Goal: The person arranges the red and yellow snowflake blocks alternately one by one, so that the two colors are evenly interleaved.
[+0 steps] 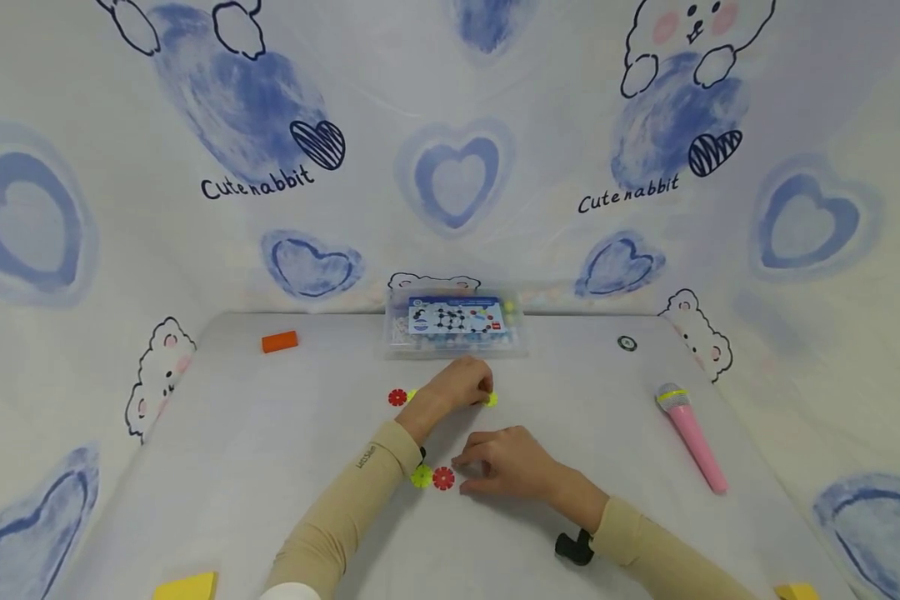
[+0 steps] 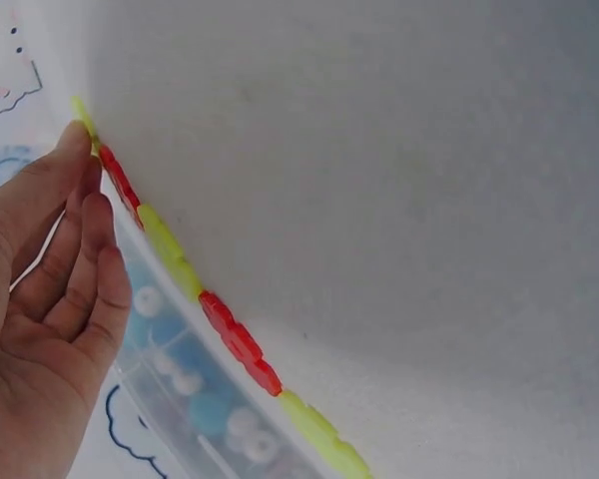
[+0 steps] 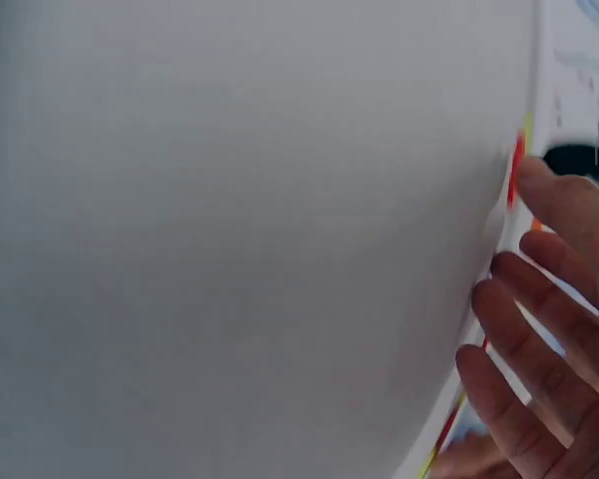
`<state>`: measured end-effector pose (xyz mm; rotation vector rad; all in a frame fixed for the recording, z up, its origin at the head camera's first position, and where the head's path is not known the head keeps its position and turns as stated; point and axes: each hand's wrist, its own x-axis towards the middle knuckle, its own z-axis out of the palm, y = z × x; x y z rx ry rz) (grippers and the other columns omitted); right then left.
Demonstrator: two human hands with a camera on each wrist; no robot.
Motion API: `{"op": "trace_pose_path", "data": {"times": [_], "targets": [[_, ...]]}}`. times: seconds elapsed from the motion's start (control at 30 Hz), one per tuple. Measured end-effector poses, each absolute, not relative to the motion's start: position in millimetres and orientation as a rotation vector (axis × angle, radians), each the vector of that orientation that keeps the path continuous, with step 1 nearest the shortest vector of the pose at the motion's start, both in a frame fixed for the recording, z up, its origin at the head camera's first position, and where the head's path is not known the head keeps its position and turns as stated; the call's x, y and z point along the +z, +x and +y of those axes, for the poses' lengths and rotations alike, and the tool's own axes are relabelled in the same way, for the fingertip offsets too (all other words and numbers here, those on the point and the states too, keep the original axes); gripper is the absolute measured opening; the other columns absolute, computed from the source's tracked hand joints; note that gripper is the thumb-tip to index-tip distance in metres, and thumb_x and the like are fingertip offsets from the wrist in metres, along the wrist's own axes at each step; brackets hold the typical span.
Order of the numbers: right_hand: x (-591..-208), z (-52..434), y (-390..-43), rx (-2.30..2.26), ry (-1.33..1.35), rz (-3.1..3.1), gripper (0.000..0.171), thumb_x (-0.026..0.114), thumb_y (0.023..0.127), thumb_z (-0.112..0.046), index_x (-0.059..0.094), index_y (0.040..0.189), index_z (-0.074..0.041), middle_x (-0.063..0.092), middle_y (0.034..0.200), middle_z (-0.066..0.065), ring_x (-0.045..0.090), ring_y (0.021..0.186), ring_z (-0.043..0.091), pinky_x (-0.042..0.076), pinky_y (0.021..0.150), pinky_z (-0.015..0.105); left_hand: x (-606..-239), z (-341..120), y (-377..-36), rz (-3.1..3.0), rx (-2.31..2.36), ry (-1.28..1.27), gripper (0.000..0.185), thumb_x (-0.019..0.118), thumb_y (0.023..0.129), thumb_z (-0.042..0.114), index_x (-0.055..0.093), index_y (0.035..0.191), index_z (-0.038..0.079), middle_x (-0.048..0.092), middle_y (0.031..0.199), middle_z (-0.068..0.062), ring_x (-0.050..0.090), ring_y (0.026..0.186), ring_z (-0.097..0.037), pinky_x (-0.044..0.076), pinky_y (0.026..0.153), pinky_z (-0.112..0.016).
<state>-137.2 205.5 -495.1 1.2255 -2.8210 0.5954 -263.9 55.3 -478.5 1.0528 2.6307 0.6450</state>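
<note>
In the head view my left hand (image 1: 457, 385) reaches across the table, its thumb and a finger pinching a yellow-green notched plastic disc (image 1: 492, 399). The left wrist view shows that disc (image 2: 83, 115) at one end of a row of alternating red and yellow discs (image 2: 238, 339); a red disc (image 1: 397, 397) marks the row's other visible end, and my left hand covers its middle. Nearer to me, my right hand (image 1: 513, 462) has loosely bent fingers, apart from each other and holding nothing. Beside its fingertips lies a red disc (image 1: 443, 478), next to a yellow-green disc (image 1: 421, 476). The left sleeve borders that pair.
Behind the row stands a clear plastic box (image 1: 456, 346) with a printed label and beads inside. An orange block (image 1: 280, 342) lies far left; a small black-rimmed round piece (image 1: 627, 343) and a pink toy microphone (image 1: 693, 442) lie right. Yellow pieces (image 1: 186, 587) sit at the near edge.
</note>
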Motion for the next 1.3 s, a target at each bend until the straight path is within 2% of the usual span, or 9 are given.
{"op": "trace_pose_path", "data": {"times": [0.13, 0.23, 0.53, 0.8, 0.93, 1.13, 1.3], "targets": [[-495.5, 194.4, -126.3, 0.499, 1.336, -2.844, 0.042, 0.087, 0.091, -0.050, 0.084, 0.123, -0.023, 0.073, 0.106, -0.010, 0.042, 0.060, -0.012, 0.035, 0.061, 0.006, -478.9, 55.0, -263.4, 2.632, 0.651, 1.059, 0.005, 0.079, 0.101, 0.011, 0.081, 0.105, 0.009, 0.077, 0.104, -0.003, 0.068, 0.101, -0.017, 0.058, 0.089, -0.030], [-495.6, 189.2, -121.5, 0.494, 1.329, -2.876, 0.042, 0.087, 0.092, -0.050, 0.083, 0.125, -0.023, 0.070, 0.108, -0.010, 0.040, 0.059, -0.012, 0.034, 0.061, 0.006, -478.7, 55.0, -263.3, 2.631, 0.655, 1.054, 0.005, 0.078, 0.101, 0.011, 0.080, 0.105, 0.009, 0.077, 0.104, -0.004, 0.068, 0.099, -0.017, 0.058, 0.086, -0.029], [-498.6, 183.6, -119.2, 0.591, 1.219, -2.894, 0.034, 0.088, 0.093, -0.040, 0.083, 0.121, -0.022, 0.070, 0.105, -0.008, 0.045, 0.061, -0.013, 0.038, 0.063, 0.006, -476.0, 56.0, -262.3, 2.620, 0.644, 1.039, 0.005, 0.078, 0.101, 0.011, 0.080, 0.105, 0.009, 0.076, 0.101, -0.003, 0.065, 0.101, -0.017, 0.057, 0.087, -0.029], [-497.5, 179.6, -119.5, 0.726, 1.179, -2.942, 0.019, 0.087, 0.094, -0.031, 0.082, 0.108, -0.020, 0.069, 0.101, -0.008, 0.048, 0.062, -0.010, 0.041, 0.063, 0.008, -475.1, 56.0, -262.4, 2.629, 0.639, 1.048, 0.004, 0.079, 0.100, 0.010, 0.080, 0.104, 0.009, 0.076, 0.101, -0.002, 0.065, 0.098, -0.016, 0.057, 0.087, -0.028], [-494.0, 179.7, -121.4, 0.728, 1.178, -2.951, 0.018, 0.086, 0.091, -0.027, 0.078, 0.106, -0.019, 0.069, 0.099, -0.008, 0.045, 0.062, -0.011, 0.040, 0.061, 0.009, -472.5, 56.9, -263.6, 2.636, 0.635, 1.063, 0.004, 0.080, 0.100, 0.010, 0.080, 0.104, 0.009, 0.077, 0.099, -0.003, 0.066, 0.095, -0.014, 0.057, 0.087, -0.029], [-491.0, 193.9, -125.3, 0.855, 1.070, -2.970, 0.022, 0.089, 0.086, -0.022, 0.077, 0.104, -0.019, 0.071, 0.087, -0.010, 0.050, 0.063, -0.009, 0.045, 0.062, 0.013, -475.1, 58.8, -260.1, 2.632, 0.612, 1.051, 0.005, 0.081, 0.099, 0.010, 0.081, 0.104, 0.008, 0.078, 0.095, -0.001, 0.064, 0.082, -0.009, 0.058, 0.083, -0.026], [-482.0, 222.7, -143.4, 0.844, 0.906, -2.940, 0.023, 0.092, 0.082, -0.020, 0.079, 0.102, -0.018, 0.074, 0.087, -0.009, 0.055, 0.067, 0.000, 0.046, 0.061, 0.018, -476.9, 58.4, -260.6, 2.663, 0.581, 1.069, 0.004, 0.082, 0.098, 0.011, 0.081, 0.102, 0.009, 0.078, 0.096, 0.000, 0.066, 0.088, -0.011, 0.057, 0.087, -0.027]]}}
